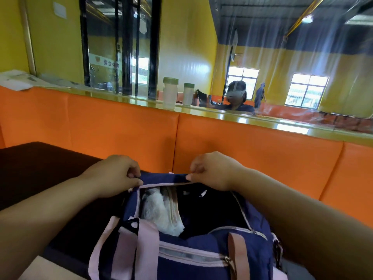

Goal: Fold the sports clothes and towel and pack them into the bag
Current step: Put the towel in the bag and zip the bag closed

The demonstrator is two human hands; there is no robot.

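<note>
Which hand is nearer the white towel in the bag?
Left. The left hand pinches the bag rim just above the towel; the right hand grips the rim farther right.

An orange padded backrest (232,138) runs behind a dark seat (36,168). Above it a glossy ledge (252,119) carries 2 green-lidded jars (170,92). Yellow walls (185,47) frame a mirror (302,63) reflecting 2 bright windows (306,90) and a ceiling lamp (307,18).

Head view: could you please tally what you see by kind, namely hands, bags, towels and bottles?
Hands: 2, left and right
Bag: 1
Towel: 1
Bottles: 2, and
Total: 6
</note>
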